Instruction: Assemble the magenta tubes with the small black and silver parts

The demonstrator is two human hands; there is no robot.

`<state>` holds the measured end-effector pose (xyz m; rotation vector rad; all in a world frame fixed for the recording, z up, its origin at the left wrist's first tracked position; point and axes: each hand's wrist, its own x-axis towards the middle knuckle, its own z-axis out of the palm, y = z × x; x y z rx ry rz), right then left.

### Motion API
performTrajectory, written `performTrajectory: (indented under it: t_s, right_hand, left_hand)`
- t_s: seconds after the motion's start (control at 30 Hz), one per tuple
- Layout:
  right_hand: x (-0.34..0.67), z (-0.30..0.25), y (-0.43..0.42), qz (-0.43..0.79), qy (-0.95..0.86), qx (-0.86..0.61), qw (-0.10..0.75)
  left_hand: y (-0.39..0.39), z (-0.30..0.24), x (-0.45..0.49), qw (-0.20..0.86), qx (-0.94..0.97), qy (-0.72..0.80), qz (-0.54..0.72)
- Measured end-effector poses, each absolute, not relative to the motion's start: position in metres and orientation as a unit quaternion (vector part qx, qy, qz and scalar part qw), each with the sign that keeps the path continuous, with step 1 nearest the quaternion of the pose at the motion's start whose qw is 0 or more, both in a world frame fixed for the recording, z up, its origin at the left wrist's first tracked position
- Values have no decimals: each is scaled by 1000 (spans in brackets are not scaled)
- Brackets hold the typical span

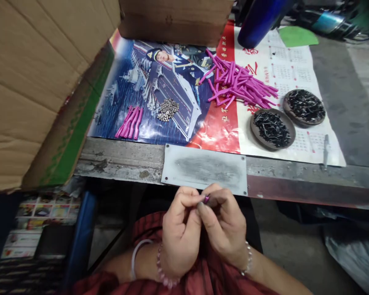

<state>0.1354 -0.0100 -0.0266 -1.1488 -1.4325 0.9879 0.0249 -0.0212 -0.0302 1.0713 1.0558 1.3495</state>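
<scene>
My left hand (182, 231) and my right hand (226, 225) meet in front of the table edge, both closed in a pinch. A small bit of a pink plastic piece (206, 199) shows between my right thumb and forefinger; the rest is hidden by the fingers. The left fingertips press close against it, but what lies in them cannot be made out. Just beyond my hands, a worn metal plate (204, 170) is fixed along the edge. Several pink plastic handles (130, 123) lie side by side at left, near a little pile of small metal parts (168, 110).
A heap of pink handles (238, 84) lies on the poster (135, 82). At right are two round bowls (254, 135) (285, 107) of dark thin pins. A cardboard box (27, 82) stands at left, a blue cylinder (261, 22) at the back. A pen-like object (326, 149) lies right.
</scene>
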Motion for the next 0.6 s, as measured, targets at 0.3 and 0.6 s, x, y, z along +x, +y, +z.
performTrajectory:
  t_s: [0.3,0.6]
  right_hand:
    - [159,-25,-5,481,-597,-473,434]
    - [164,-87,4,360,-745,-496,263]
  left_hand:
    - [-13,-31,17,573,344,446,595]
    - [-10,-32,-11,546,290,459,638]
